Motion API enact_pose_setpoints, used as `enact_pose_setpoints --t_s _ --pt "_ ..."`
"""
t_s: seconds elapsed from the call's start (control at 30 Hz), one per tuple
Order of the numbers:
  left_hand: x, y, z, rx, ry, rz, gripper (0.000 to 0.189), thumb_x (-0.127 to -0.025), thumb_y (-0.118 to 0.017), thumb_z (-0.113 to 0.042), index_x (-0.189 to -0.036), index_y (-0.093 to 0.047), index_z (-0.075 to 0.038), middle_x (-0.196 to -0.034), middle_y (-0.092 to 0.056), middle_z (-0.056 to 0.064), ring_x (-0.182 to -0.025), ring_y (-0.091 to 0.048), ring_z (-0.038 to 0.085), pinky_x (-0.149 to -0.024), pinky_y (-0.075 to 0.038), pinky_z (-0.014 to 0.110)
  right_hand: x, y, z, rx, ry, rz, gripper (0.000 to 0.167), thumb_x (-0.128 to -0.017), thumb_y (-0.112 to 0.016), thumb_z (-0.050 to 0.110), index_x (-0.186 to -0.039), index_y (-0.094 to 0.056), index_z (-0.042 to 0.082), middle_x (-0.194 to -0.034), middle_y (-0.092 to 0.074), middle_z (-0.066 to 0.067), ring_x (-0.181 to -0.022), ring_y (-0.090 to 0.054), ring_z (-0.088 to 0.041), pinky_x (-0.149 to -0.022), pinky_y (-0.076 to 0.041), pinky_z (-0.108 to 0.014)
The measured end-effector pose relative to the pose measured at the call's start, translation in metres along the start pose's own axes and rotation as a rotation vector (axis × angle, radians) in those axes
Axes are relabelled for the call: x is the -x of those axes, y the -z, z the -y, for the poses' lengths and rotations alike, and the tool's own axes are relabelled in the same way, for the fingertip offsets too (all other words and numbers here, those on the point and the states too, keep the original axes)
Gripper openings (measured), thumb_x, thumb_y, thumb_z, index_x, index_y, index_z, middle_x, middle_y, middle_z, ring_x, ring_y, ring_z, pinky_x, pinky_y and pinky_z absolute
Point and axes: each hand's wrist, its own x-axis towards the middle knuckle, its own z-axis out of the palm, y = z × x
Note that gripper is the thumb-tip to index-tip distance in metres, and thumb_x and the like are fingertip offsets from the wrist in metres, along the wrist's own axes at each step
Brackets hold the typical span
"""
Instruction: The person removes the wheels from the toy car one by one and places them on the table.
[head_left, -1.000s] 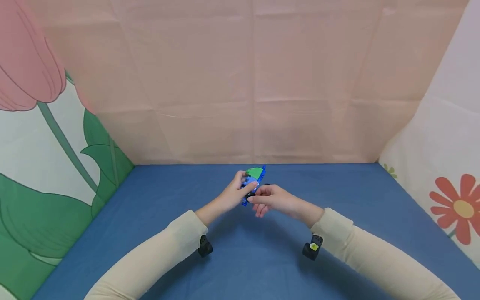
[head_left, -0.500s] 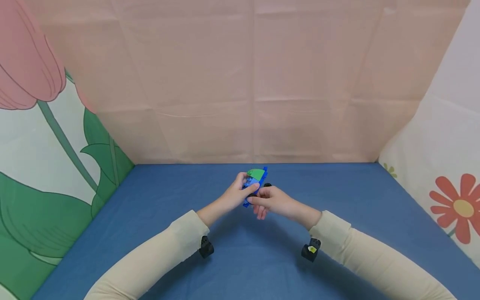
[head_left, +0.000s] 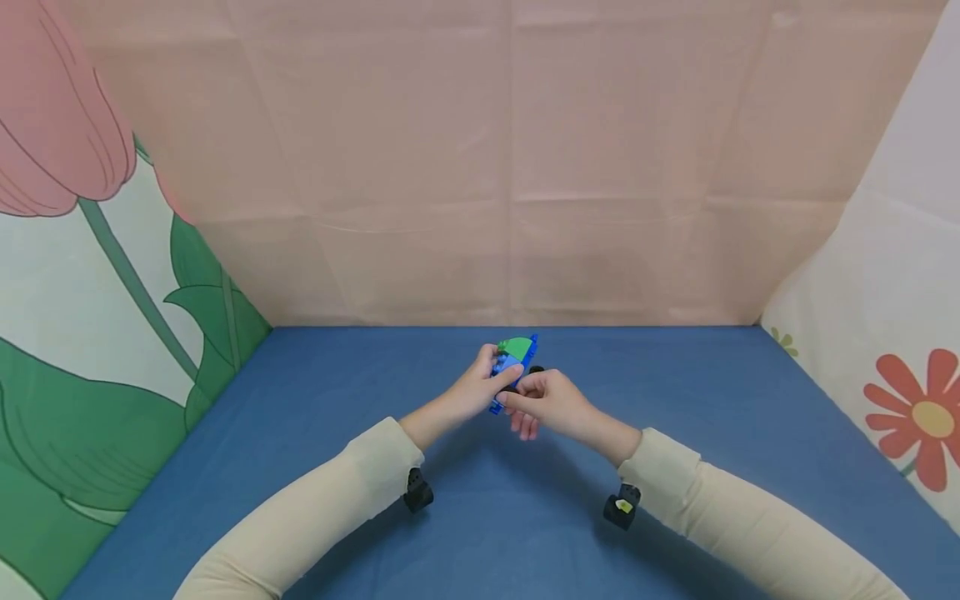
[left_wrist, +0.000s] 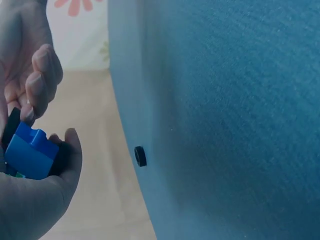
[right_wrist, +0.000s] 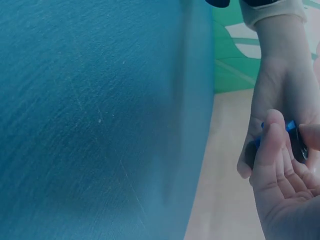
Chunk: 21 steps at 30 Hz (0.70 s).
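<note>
Above the middle of the blue table, my left hand grips a small toy car with a blue body and a green top. The left wrist view shows the blue block of the car's end, with dark wheels at its sides and my left fingers curled round it. My right hand is against the car's near end, its thumb and fingers pinching a black wheel at the car's side. Much of the car is hidden behind the fingers.
Another black wheel lies on the blue table, just beyond my right hand. A beige cloth wall rises at the table's far edge. Printed flower panels stand at left and right.
The car and both hands have shifted slightly right in the head view. The wheel on the table shows more beyond my right hand. Both hands have kept their hold.
</note>
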Motion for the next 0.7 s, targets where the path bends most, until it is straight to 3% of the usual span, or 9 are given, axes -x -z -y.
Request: enact_pose_setpoints --t_s 0.2,0.43,0.7 --pt "0.001 -0.001 -0.003 -0.017 0.013 -0.013 0.064 -0.102 -0.045 -0.041 -0.146 -0.018 -0.002 -0.140 -0.041 0.021 -0.122 -0.049 0.030 -0.096 -0.046 0.043 0.002 -0.002 0.003 0.057 0.041 -0.046 0.030 -0.095 -0.064 0.026 -0.078 -0.067 0.001 -0.069 -0.068 -0.021 -0.049 -0.061 -0.021 -0.059 -0.053 -0.055" --pt "-0.004 -0.001 -0.003 0.063 0.084 -0.014 0.064 -0.102 -0.045 -0.041 -0.146 -0.017 -0.003 -0.142 -0.039 0.021 -0.128 -0.046 0.032 -0.102 -0.041 0.047 -0.003 0.002 0.004 0.106 0.025 -0.048 0.032 -0.094 -0.064 0.026 -0.075 -0.067 0.001 -0.065 -0.069 -0.012 -0.052 -0.064 -0.022 -0.060 -0.055 -0.051" --pt "-0.009 0.001 -0.003 0.056 0.067 -0.031 0.062 -0.102 -0.045 -0.041 -0.144 -0.019 -0.004 -0.139 -0.042 0.020 -0.118 -0.052 0.029 -0.096 -0.046 0.042 -0.007 0.004 0.004 0.159 0.034 -0.052 0.033 -0.095 -0.064 0.026 -0.074 -0.067 -0.001 -0.066 -0.069 -0.014 -0.053 -0.065 -0.019 -0.061 -0.056 -0.049"
